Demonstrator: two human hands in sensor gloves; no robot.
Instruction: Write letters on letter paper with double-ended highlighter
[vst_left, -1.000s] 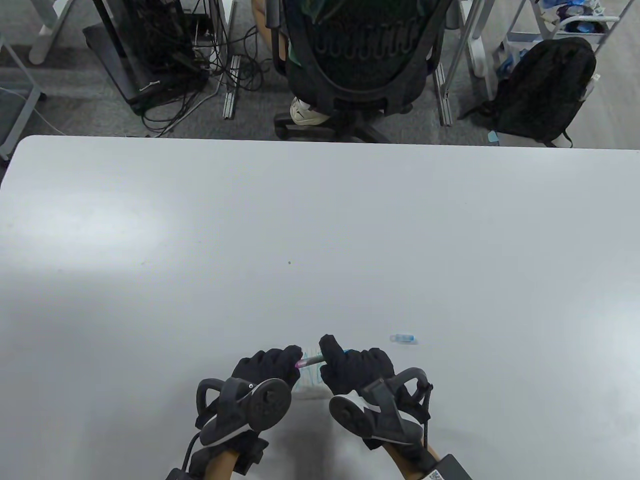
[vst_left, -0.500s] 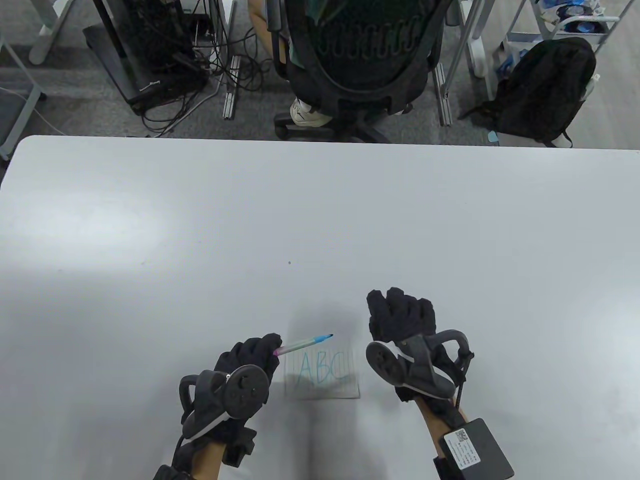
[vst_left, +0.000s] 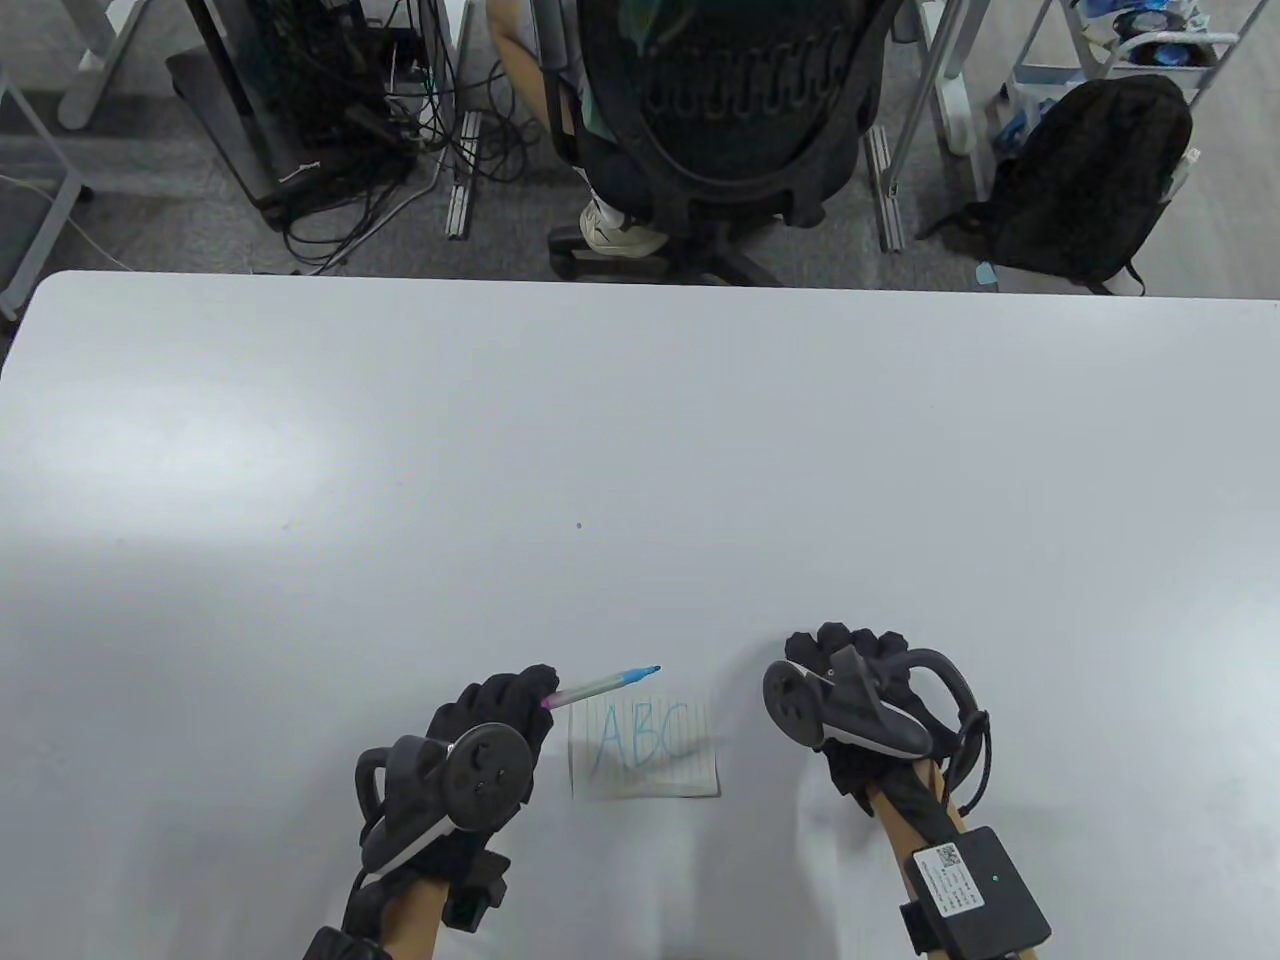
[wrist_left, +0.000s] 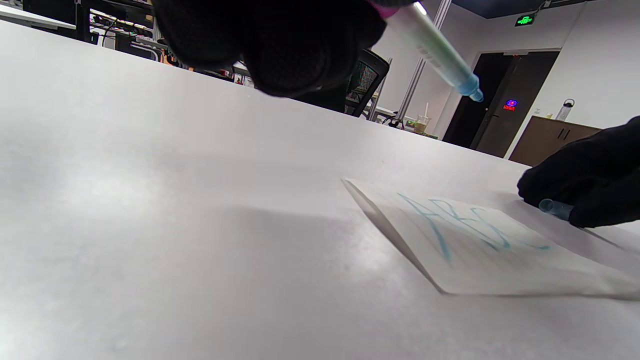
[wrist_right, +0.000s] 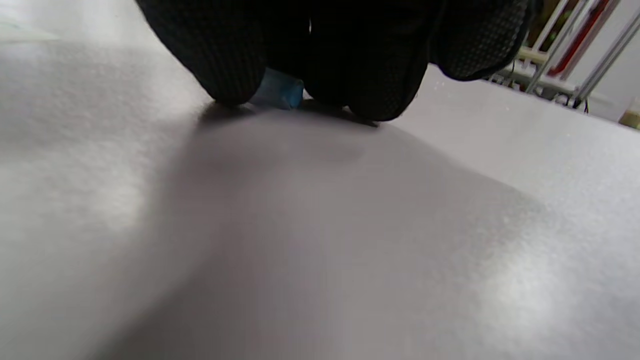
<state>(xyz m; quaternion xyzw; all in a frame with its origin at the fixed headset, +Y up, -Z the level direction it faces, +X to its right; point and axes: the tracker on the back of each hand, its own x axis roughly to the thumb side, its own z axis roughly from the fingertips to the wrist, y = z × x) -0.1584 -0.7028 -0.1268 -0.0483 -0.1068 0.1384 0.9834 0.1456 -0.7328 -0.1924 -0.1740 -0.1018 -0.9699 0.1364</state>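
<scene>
A small lined letter paper (vst_left: 645, 750) lies near the table's front edge with "ABC" written on it in blue; in the left wrist view the paper (wrist_left: 480, 240) lies flat. My left hand (vst_left: 540, 692) pinches the pink end of the double-ended highlighter (vst_left: 605, 685), whose bare blue tip points up and right above the paper's top edge. The highlighter (wrist_left: 435, 50) is off the paper. To the right of the paper, my right hand (vst_left: 840, 648) is down on the table with its fingertips (wrist_right: 230, 65) curled round the blue cap (wrist_right: 277, 92). The cap (wrist_left: 555, 207) peeks out under that hand.
The white table (vst_left: 640, 450) stretches wide beyond the hands. Past its far edge stand an office chair (vst_left: 720, 110) with a seated person, a black backpack (vst_left: 1090, 180) on the floor at right and tangled cables (vst_left: 340, 130) at left.
My right hand let go of the highlighter, swung right and came down on the blue cap. My left hand kept the highlighter and shifted left, uncovering the paper.
</scene>
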